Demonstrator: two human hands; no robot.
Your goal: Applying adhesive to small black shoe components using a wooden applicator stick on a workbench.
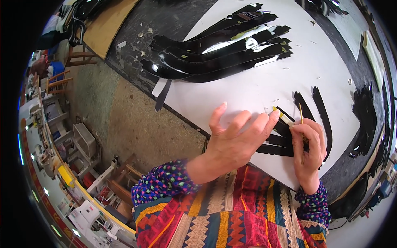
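While the left hand lies spread over the white sheet-covered table, fingers fanned wide and thumb lifted, its fingertips press on the near end of a small cream-white strip with a yellow-green tip; nothing is gripped in that hand. The right hand is curled narrow, pinching a thin yellowish stick that stands roughly upright in view, its tip pointing away from the person. The cream strip's long axis runs diagonally, coloured tip toward upper left. Beneath both hands: short glossy black curved strips, about three or four overlapping; exact count cannot be told. Two more narrow black curved strips lie just beside the right hand, arcing away from the person. Farther off, a fanned stack of long glossy black curved pieces, roughly six, long axes running left to right, hanging over the table's left edge.
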